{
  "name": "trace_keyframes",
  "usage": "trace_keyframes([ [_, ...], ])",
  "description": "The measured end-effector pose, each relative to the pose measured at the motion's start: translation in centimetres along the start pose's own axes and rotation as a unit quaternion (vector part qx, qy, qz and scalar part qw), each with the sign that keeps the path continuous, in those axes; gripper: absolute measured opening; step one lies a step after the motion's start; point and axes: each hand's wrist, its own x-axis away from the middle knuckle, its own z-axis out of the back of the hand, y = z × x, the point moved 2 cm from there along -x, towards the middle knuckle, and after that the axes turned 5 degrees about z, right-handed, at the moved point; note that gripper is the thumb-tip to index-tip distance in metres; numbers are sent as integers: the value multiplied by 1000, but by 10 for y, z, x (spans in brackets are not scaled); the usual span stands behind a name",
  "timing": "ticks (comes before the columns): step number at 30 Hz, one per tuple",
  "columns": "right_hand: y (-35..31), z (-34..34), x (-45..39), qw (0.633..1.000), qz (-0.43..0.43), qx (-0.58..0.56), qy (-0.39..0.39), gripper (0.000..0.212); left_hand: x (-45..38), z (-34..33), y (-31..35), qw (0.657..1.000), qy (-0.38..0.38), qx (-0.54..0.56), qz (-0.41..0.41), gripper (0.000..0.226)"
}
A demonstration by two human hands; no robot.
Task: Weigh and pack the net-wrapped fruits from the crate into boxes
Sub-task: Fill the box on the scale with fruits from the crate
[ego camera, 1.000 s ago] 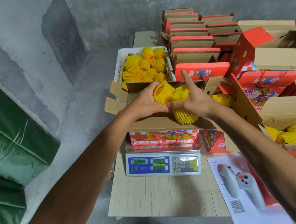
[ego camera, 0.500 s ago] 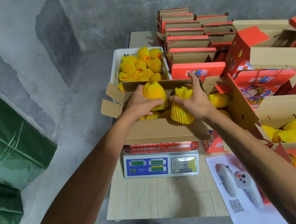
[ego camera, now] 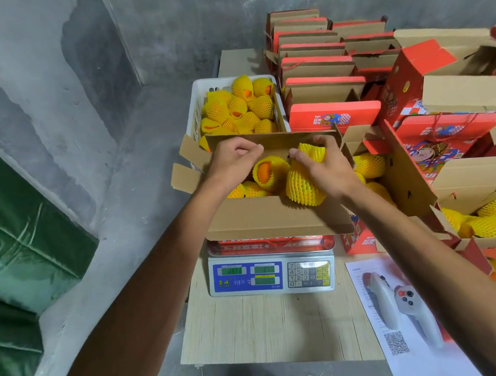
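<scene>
Fruit (ego camera: 303, 185): net-wrapped, under the right hand (ego camera: 326, 171), inside the open box (ego camera: 276, 218) on the scale (ego camera: 272, 273).
Axis: long axis roughly upright, narrow end up toward the fingers.
Hands: right grips that fruit's top; left hand (ego camera: 232, 161) loosely curled beside another fruit (ego camera: 270, 172), grip unclear.
Risk: pressing on the box likely skews the weight reading; piled fruit may roll out.

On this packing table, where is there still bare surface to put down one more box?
Bare wood lies on the table in front of the scale, left of the printed sheet holding two controllers. A small strip shows behind the white crate. The right side is crowded with red boxes.
</scene>
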Motion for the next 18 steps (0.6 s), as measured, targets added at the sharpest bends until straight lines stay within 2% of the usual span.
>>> trace_keyframes([
  [3,0,-3,-3,1000,-11,-5,11,51,12,-4,3,991,-136,3,-9,27],
  [5,0,-6,-3,995,-38,-85,25,37,19,-10,3,969,-245,-15,-5,54],
  [7,-2,-9,-1,972,-105,-208,35,36,24,-16,4,953,-298,-49,-14,79],
  [9,-7,-11,0,937,-165,-306,36,48,26,-20,7,959,-275,-45,-57,84],
  [12,-12,-16,-1,878,-202,-431,-42,60,25,-19,10,970,-208,-10,-128,66],
  [14,-18,-17,1,855,-185,-473,-111,53,23,-18,8,973,-181,-4,-141,58],
  [16,-23,-21,5,838,-185,-494,-138,44,21,-20,4,980,-149,-5,-130,55],
  [18,-28,-26,7,841,-183,-486,-151,38,21,-25,2,985,-139,13,-104,53],
])
